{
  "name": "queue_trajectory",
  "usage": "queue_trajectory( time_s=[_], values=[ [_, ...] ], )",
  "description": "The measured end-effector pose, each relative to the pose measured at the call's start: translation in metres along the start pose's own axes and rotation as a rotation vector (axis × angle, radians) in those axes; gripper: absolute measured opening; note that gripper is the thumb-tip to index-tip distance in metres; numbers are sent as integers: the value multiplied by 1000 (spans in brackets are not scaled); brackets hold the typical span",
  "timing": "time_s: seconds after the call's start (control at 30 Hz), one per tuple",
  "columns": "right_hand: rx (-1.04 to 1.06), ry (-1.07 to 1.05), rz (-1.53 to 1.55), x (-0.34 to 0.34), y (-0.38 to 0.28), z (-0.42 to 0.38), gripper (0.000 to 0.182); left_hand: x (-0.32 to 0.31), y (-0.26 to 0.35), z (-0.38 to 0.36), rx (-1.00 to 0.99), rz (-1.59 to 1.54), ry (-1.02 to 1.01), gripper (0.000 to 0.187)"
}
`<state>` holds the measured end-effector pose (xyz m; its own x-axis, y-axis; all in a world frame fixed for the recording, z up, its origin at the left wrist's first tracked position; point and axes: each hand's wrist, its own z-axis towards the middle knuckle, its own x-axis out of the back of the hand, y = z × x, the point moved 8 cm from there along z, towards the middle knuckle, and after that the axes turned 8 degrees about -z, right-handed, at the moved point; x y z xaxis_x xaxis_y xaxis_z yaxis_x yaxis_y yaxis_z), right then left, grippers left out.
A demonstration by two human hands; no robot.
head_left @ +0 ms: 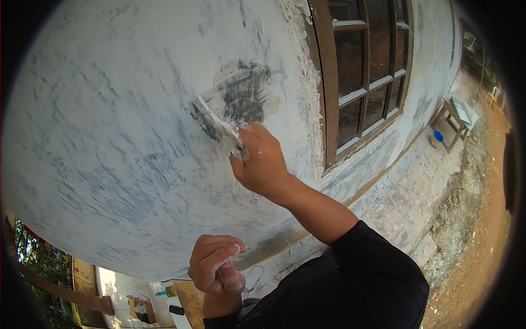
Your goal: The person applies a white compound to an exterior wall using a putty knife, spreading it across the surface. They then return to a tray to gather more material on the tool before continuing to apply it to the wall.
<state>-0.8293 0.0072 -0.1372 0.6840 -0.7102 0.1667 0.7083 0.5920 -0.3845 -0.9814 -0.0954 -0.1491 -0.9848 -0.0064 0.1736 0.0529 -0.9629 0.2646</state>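
One scraper (218,124), coated in white paste, is gripped by the right hand (263,162); its long edge lies at the pale, streaked wall (126,126), by the left side of a dark patch (244,93). The left hand (216,266), nearer the body, is half open, its bent fingers whitened. A window (372,63) stands to the right; far right, a blue bucket (436,139) sits beside a bench (458,118).

Scraper (222,127), grip hidden in the right hand (260,162) (only the blade (211,114) shows), window (378,83) cut off by the top edge at one o'clock, black shirt (339,290) cropped by the bottom edge at five, brown object (134,303) at seven too small to tell
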Motion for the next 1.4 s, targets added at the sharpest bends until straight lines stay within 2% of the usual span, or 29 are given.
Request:
queue_trajectory(
  time_s=[0.07, 0.13, 0.23, 0.27, 0.4, 0.43, 0.5, 0.57, 0.67, 0.73, 0.83, 0.87, 0.9, 0.97, 1.1, 1.17, 1.4],
  values=[
    [-209, -128, 250, -6, 46, 11, 24, -1, -2, 4, -11, 1, -5, 14],
    [-398, -197, 249, -4, 84, 17, 26, -4, -7, 8, 2, -26, -18, 14],
    [-463, -120, 188, 5, 117, 20, 28, -9, -15, 11, -38, -89, -68, 19],
    [-414, -36, 174, 10, 121, 22, 29, -9, -17, 14, -41, -91, -66, 19],
    [-335, 65, 31, 32, 120, 23, 29, -13, -26, 28, -6, -58, -95, 19],
    [-338, 62, 27, 39, 115, 25, 29, -13, -28, 33, 9, -26, -80, 16],
    [-542, -89, 10, 42, 119, 19, 29, -7, -36, 42, 40, -27, -120, 21],
    [-516, -65, 41, 44, 115, 13, 27, -7, -39, 54, -43, 119, -195, 30],
    [-440, 44, 32, 48, 99, 10, 28, 2, -44, 67, -81, 234, -215, 32],
    [-198, 160, -408, 51, 72, 13, 34, 9, -47, 71, -95, 262, -216, 32],
    [-202, 88, -478, 22, 49, 13, 43, 19, -48, 70, -110, 299, -213, 33],
    [-93, 122, -503, 6, 41, 12, 47, 23, -47, 67, -105, 312, -212, 34],
    [-71, 104, -560, -11, 38, 12, 48, 27, -48, 64, -111, 313, -211, 34],
    [-179, 4, -488, -35, 34, 16, 48, 34, -53, 56, -88, 267, -201, 35],
    [-138, 93, -536, -58, 27, 20, 44, 51, -66, 42, -38, 249, -189, 40],
    [-37, 111, -597, -66, 21, 18, 39, 56, -72, 42, -34, 230, -188, 43],
    [44, 27, -562, -95, -11, -6, 35, 53, -82, 39, -29, 123, -152, 52]
  ],
)
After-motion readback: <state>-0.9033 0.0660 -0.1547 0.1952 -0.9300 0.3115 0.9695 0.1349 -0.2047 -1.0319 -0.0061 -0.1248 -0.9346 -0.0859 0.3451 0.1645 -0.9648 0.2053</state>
